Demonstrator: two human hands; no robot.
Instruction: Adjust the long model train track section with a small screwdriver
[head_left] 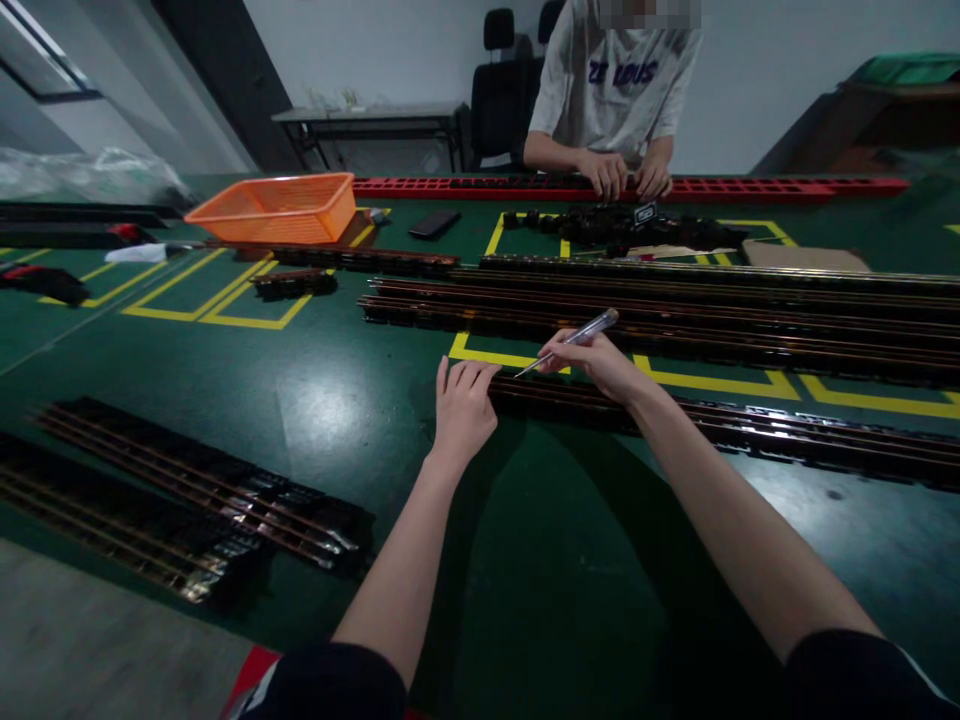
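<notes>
My right hand [589, 360] grips a screwdriver [598, 325] with a translucent handle. Its thin shaft slants down to the left, with the tip at or just above the left end of a long dark rail strip [720, 420] with metal bars along it. Fingers of my left hand [466, 402] are bent over that same end, holding it beside the screwdriver tip. What lies under those fingertips is hidden. Beyond the strip, a bundle of similar long strips [660, 310] with copper-coloured bars runs off to the right.
Shorter dark strips [195, 480] lie at the lower left of the green table [322, 400]. Farther back are an orange basket [277, 210], a phone [435, 224], a short dark piece [294, 284] and a red rail [780, 188]. Across the table, a co-worker's hands [626, 178] handle dark parts.
</notes>
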